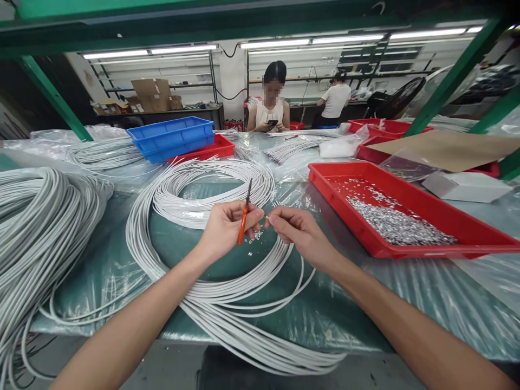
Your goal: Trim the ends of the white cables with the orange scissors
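My left hand point(229, 227) is closed around an orange-handled tool point(244, 219), its dark narrow tip pointing up. Thumb and forefinger of that hand pinch close to the fingertips of my right hand point(294, 230). My right hand is closed in a pinch on a tiny piece between the hands, too small to name. Below the fingertips, several small silvery pieces point(250, 253) lie on the green table point(325, 325). A coil of white cables point(140, 233) surrounds this spot, and its loose ends run towards the table's front edge.
A red tray point(410, 253) of small metal pieces stands right. Large cable bundles point(36, 227) lie left. Behind are a blue bin point(173, 138) and another red tray point(221, 146). Green posts frame the table. A person point(270, 111) holding a phone sits opposite; another person point(336, 100) is farther back.
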Demonstrator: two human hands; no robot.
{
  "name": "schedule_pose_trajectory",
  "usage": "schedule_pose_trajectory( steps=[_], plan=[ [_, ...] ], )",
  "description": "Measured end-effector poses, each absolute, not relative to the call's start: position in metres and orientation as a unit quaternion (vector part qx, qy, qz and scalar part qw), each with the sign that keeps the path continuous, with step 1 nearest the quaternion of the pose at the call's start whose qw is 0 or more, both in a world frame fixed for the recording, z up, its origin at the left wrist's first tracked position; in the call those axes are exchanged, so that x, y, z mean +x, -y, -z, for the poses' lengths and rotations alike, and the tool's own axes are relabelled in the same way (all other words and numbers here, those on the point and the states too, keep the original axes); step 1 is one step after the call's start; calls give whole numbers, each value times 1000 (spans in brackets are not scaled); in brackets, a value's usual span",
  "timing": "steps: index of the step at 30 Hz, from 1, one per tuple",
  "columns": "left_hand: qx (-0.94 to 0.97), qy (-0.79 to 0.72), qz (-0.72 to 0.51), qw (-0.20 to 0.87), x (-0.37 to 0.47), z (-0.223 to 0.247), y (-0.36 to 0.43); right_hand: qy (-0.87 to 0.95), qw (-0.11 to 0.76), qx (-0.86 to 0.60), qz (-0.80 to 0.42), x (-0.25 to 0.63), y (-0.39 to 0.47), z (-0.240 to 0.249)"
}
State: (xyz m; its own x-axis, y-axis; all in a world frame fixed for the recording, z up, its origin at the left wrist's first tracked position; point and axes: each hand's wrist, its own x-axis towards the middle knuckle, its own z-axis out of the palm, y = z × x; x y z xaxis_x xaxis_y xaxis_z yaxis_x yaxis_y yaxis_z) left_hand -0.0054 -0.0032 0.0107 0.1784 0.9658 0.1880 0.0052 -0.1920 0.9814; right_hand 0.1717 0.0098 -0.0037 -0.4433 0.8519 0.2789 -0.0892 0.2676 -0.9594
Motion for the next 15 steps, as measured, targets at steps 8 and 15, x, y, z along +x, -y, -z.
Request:
schedule_pose_trajectory(
  steps=[8, 15],
  plan=[
    [627, -470, -437, 441, -6, -1, 0, 590, 444, -325, -591, 178, -20, 3],
    [682, -496, -360, 400, -7, 2, 1, 627, 499, -326, -502, 176, -21, 5]
  ],
)
